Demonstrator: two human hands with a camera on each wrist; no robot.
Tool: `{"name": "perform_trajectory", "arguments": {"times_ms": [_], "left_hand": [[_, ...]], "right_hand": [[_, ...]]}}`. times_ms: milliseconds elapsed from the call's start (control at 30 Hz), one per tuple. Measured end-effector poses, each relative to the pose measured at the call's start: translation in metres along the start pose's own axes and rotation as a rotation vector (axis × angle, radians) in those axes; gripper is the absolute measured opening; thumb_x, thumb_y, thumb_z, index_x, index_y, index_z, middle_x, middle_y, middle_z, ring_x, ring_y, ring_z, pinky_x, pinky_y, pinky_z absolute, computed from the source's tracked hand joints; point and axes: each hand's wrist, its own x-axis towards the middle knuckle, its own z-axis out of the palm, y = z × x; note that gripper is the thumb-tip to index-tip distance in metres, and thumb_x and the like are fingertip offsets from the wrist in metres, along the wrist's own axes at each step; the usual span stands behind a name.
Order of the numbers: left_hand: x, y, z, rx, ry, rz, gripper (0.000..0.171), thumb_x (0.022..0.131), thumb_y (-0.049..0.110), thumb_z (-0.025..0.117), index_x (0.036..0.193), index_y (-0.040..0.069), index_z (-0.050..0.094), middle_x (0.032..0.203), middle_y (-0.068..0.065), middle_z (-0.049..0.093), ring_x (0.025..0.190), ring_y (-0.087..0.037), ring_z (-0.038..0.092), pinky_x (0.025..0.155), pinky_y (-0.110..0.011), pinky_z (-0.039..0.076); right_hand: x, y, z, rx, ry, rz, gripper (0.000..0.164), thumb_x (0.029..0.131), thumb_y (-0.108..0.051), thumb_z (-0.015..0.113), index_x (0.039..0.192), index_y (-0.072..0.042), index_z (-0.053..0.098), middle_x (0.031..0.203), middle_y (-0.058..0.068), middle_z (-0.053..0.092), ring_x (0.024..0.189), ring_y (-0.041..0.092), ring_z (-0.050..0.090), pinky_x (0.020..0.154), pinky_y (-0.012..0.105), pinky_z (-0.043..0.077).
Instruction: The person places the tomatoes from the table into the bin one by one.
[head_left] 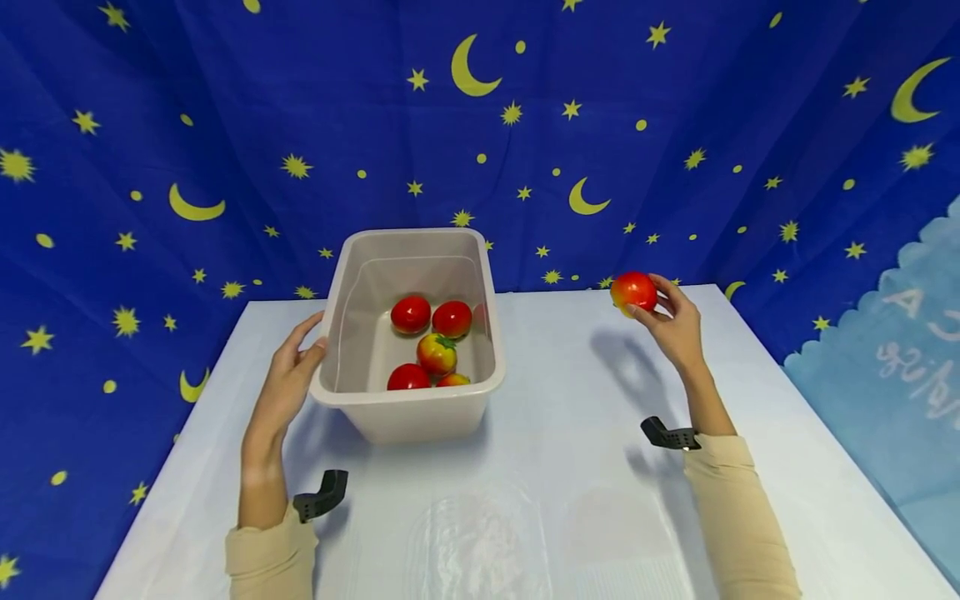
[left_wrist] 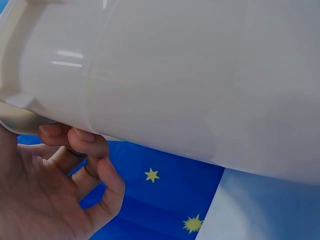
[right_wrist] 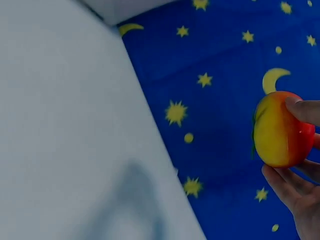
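A light grey plastic bin point(head_left: 412, 417) stands left of the middle of the table, its open top showing several red and yellow-red tomatoes point(head_left: 437, 354) on its floor. At its left rim, my left hand point(head_left: 288, 379) grips the edge; curled fingers point(left_wrist: 90, 136) show beneath the rim in the left wrist view. Well to the right of the bin, my right hand point(head_left: 675, 325) holds a red tomato point(head_left: 633, 292) above the table between thumb and fingers. The right wrist view shows that tomato point(right_wrist: 280, 132) with a yellow side and a bit of green leaf.
A white-covered table point(head_left: 555, 467) lies under everything. Behind it hangs a blue cloth point(head_left: 420, 133) with yellow moons and stars, close to the bin's far side. A light blue panel point(head_left: 892, 358) with white lettering is at the right. Black wrist cameras point(head_left: 321, 497) sit at both cuffs.
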Motion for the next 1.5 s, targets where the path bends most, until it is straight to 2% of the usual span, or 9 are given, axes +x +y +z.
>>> {"name": "perform_trajectory", "arguments": {"times_ms": [233, 467, 700, 867, 1100, 1333, 1500], "left_hand": [[0.001, -0.001, 0.001, -0.012, 0.007, 0.009, 0.053, 0.106, 0.029, 0.039, 0.154, 0.011, 0.027, 0.114, -0.015, 0.063, 0.085, 0.001, 0.062, 0.075, -0.022, 0.05], [0.001, -0.002, 0.003, -0.016, 0.0, 0.013, 0.053, 0.106, 0.028, 0.039, 0.154, 0.009, 0.027, 0.113, -0.014, 0.063, 0.085, 0.001, 0.063, 0.075, -0.022, 0.05], [0.001, -0.001, 0.001, -0.021, -0.004, 0.02, 0.053, 0.106, 0.027, 0.039, 0.154, 0.009, 0.027, 0.11, -0.013, 0.065, 0.084, 0.001, 0.063, 0.075, -0.021, 0.05], [0.001, -0.001, 0.0, -0.01, -0.018, 0.006, 0.054, 0.106, 0.029, 0.039, 0.155, 0.012, 0.025, 0.116, -0.021, 0.064, 0.085, 0.002, 0.063, 0.077, -0.021, 0.049], [0.0, -0.001, -0.003, 0.004, -0.011, 0.004, 0.054, 0.107, 0.03, 0.038, 0.155, 0.012, 0.025, 0.114, -0.018, 0.065, 0.084, 0.001, 0.064, 0.077, -0.021, 0.049], [0.0, -0.002, -0.003, -0.001, -0.02, -0.012, 0.054, 0.107, 0.031, 0.037, 0.156, 0.013, 0.023, 0.126, -0.031, 0.057, 0.086, 0.003, 0.062, 0.077, -0.02, 0.049], [0.001, -0.002, -0.003, -0.003, -0.017, 0.0, 0.055, 0.106, 0.032, 0.038, 0.155, 0.012, 0.025, 0.122, -0.027, 0.06, 0.086, 0.002, 0.063, 0.077, -0.021, 0.049]], "right_hand": [[0.005, -0.031, 0.015, 0.061, -0.035, -0.082, 0.06, 0.088, -0.012, 0.073, 0.143, -0.008, 0.048, 0.145, 0.013, 0.049, 0.124, 0.032, 0.053, 0.095, 0.022, 0.049], [0.01, -0.067, 0.032, 0.113, -0.058, -0.163, 0.058, 0.089, -0.014, 0.072, 0.142, -0.009, 0.05, 0.143, 0.013, 0.051, 0.124, 0.032, 0.054, 0.098, 0.032, 0.049], [0.005, -0.105, 0.063, 0.214, -0.141, -0.272, 0.056, 0.089, -0.011, 0.072, 0.14, -0.007, 0.051, 0.139, 0.014, 0.054, 0.119, 0.032, 0.058, 0.093, 0.028, 0.051], [-0.001, -0.126, 0.087, 0.25, -0.198, -0.311, 0.055, 0.089, -0.01, 0.071, 0.141, -0.007, 0.051, 0.138, 0.012, 0.056, 0.118, 0.031, 0.06, 0.091, 0.03, 0.052], [-0.01, -0.148, 0.116, 0.265, -0.269, -0.352, 0.057, 0.089, -0.011, 0.072, 0.141, -0.006, 0.05, 0.137, 0.013, 0.056, 0.118, 0.029, 0.06, 0.091, 0.036, 0.053], [-0.016, -0.162, 0.135, 0.291, -0.313, -0.373, 0.058, 0.089, -0.009, 0.072, 0.142, -0.006, 0.048, 0.138, 0.013, 0.055, 0.12, 0.028, 0.059, 0.092, 0.037, 0.053], [-0.018, -0.17, 0.147, 0.318, -0.34, -0.386, 0.059, 0.088, -0.01, 0.072, 0.142, -0.007, 0.047, 0.137, 0.012, 0.055, 0.12, 0.026, 0.059, 0.092, 0.036, 0.053]]}}
